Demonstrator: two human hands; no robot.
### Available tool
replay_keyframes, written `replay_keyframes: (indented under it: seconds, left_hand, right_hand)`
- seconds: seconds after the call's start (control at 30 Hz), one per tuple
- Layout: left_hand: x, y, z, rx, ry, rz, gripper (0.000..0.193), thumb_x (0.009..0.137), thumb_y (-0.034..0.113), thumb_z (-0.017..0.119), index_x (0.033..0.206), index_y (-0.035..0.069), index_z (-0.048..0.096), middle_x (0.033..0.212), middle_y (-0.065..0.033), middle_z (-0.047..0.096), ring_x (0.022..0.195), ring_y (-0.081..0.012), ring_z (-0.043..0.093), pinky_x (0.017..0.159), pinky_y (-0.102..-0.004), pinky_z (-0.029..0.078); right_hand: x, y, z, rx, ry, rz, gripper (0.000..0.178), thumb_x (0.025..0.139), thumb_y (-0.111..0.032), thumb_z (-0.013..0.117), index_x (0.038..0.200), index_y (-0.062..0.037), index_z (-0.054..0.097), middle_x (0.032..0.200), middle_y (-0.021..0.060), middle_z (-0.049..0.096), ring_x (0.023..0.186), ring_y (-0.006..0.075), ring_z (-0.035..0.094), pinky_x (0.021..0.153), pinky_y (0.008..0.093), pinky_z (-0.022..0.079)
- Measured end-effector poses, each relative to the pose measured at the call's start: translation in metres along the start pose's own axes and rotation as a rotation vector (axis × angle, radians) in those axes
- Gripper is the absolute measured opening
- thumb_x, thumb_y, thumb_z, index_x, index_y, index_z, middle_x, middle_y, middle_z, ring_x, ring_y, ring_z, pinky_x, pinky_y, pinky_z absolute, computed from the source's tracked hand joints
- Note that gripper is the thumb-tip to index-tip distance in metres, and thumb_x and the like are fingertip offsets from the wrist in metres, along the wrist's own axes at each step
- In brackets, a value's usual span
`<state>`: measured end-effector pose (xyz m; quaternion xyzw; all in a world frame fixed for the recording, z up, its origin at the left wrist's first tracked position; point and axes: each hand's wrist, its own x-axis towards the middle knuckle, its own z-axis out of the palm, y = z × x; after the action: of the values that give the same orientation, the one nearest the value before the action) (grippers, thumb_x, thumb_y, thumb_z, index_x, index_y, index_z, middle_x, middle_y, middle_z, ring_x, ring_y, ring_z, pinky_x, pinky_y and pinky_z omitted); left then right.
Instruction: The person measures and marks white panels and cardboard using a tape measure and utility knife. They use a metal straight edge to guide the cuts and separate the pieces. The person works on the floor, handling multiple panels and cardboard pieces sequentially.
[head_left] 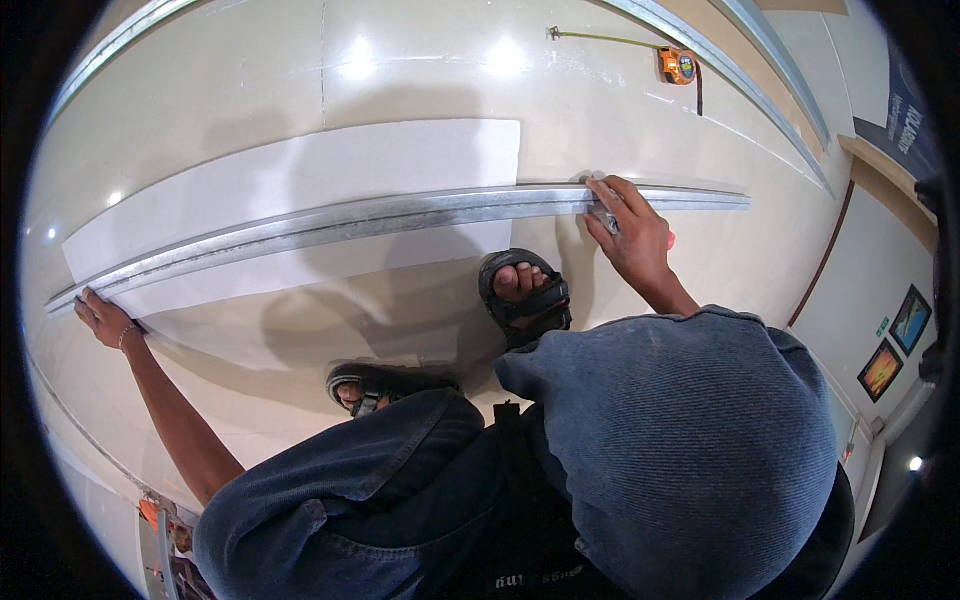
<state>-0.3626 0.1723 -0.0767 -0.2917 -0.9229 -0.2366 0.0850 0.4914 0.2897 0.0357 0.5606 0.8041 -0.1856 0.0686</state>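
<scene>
A long silvery metal channel [400,213] lies across a white flat strip of board [400,150] on the floor, both ends reaching past it. At the channel's left end, my left hand [103,318] has its fingers closed over the edge. My right hand [632,228] pinches the channel nearer its right end, fingertips on the far edge and thumb on the near one. Under that palm a small silvery object [612,222] peeks out, and a red bit shows beside the hand; its kind is mostly hidden.
On the glossy pale floor [420,80], an orange tape measure [677,66] lies at the far right with its yellow blade drawn out. More metal channels [740,80] lie beyond it. My sandalled feet [525,290] are close to the board's near edge. Framed pictures [881,370] hang at right.
</scene>
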Motion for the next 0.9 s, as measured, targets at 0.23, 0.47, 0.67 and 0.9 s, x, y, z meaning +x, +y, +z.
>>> replay_keyframes:
  seconds: [0.23, 0.47, 0.67, 0.9]
  left_hand:
    - [0.009, -0.021, 0.004, 0.033, 0.007, 0.015, 0.081, 0.108, 0.067, 0.049, 0.161, 0.006, 0.052, 0.171, -0.0146, 0.045, 0.159, -0.0317, 0.041, 0.129, -0.0376, 0.031]
    - [0.024, -0.089, 0.032, 0.335, 0.049, 0.529, 0.054, 0.118, 0.032, 0.034, 0.17, 0.016, 0.038, 0.181, -0.0076, 0.025, 0.167, -0.0219, 0.021, 0.136, -0.0375, 0.021]
    - [-0.021, 0.02, 0.029, -0.159, 0.025, 0.051, 0.058, 0.114, 0.036, 0.054, 0.158, -0.002, 0.053, 0.169, -0.0259, 0.044, 0.159, -0.0383, 0.039, 0.131, -0.0425, 0.029]
    - [-0.032, 0.085, -0.006, -0.25, 0.006, -0.086, 0.057, 0.113, 0.032, 0.056, 0.158, -0.003, 0.052, 0.172, -0.0258, 0.038, 0.16, -0.0378, 0.037, 0.13, -0.0414, 0.031]
  right_hand:
    - [-0.001, -0.001, 0.0, -0.008, -0.044, 0.051, 0.055, 0.093, -0.025, 0.084, 0.145, -0.0146, 0.068, 0.139, 0.0113, 0.067, 0.113, 0.027, 0.075, 0.085, 0.0376, 0.065]
    - [-0.008, 0.007, 0.005, 0.206, -0.114, 0.192, 0.057, 0.09, -0.018, 0.084, 0.145, -0.0177, 0.068, 0.145, 0.0153, 0.065, 0.129, 0.0353, 0.068, 0.105, 0.0442, 0.058]
    - [-0.009, 0.005, -0.006, 0.122, -0.046, 0.17, 0.059, 0.09, -0.01, 0.082, 0.147, -0.0136, 0.067, 0.146, 0.0168, 0.063, 0.13, 0.0366, 0.067, 0.105, 0.0434, 0.057]
    - [-0.012, 0.011, -0.003, 0.171, -0.06, 0.182, 0.058, 0.091, -0.005, 0.081, 0.148, -0.0122, 0.066, 0.148, 0.0155, 0.062, 0.125, 0.0337, 0.07, 0.103, 0.041, 0.058]
